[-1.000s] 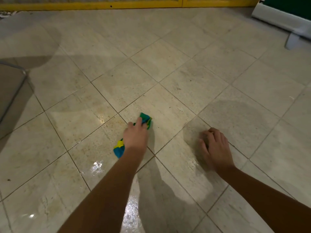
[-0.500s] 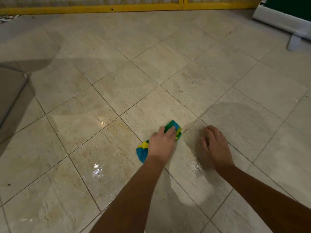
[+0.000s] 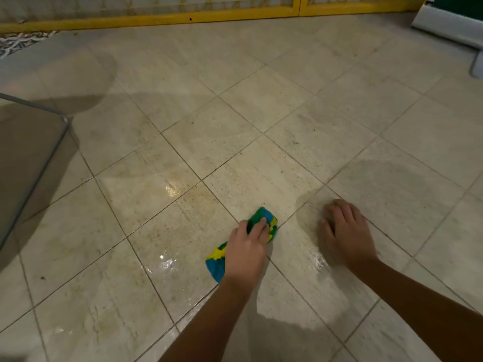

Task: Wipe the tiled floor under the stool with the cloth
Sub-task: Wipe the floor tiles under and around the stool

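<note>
Cloth (image 3: 262, 222), bunched, lies under my left hand (image 3: 244, 253), fingers spread and pressing it to the wet tiled floor (image 3: 313, 158), long axis running away rightward. My right hand (image 3: 345, 231) braces empty, fingers curled, just beside it. Stool frame (image 3: 44, 158) stands well left.

Pale beige stone-look floor tiles (image 3: 300, 142), laid in a diagonal grid with thin darker grout lines, shine wet and glossy near the bottom of the frame and turn duller and matt farther off. A crumpled soft cloth in blue, green and yellow (image 3: 217, 262) lies bunched on the slick surface. At left, a thin grey metal-looking frame edge (image 3: 41, 163) has a smooth, dull finish. Along the top runs a yellow painted barrier (image 3: 167, 19) with mesh panels.
</note>
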Action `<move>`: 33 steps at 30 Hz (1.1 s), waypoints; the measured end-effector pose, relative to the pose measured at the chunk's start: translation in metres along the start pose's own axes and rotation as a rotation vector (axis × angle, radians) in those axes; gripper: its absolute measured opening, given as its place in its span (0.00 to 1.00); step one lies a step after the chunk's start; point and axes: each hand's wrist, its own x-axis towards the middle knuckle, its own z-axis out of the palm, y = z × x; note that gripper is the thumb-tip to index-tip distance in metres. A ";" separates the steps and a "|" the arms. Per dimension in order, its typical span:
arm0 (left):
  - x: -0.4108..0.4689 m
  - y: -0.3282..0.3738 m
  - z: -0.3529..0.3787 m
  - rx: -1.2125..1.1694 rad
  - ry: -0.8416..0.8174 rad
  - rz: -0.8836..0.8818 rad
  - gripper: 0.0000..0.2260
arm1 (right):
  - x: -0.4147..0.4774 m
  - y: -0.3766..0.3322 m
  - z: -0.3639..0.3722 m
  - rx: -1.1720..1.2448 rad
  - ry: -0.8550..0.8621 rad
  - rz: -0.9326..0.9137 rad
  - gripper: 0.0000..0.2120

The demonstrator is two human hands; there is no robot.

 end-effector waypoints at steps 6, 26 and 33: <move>0.012 -0.052 -0.009 0.090 -0.029 -0.225 0.24 | -0.001 -0.002 -0.006 0.008 -0.035 -0.018 0.31; -0.068 -0.021 0.013 -0.040 0.361 -0.124 0.11 | -0.011 -0.045 -0.016 0.005 -0.112 -0.149 0.18; -0.119 -0.003 0.014 -0.096 0.197 -0.206 0.14 | -0.009 -0.063 -0.021 0.038 -0.094 -0.233 0.27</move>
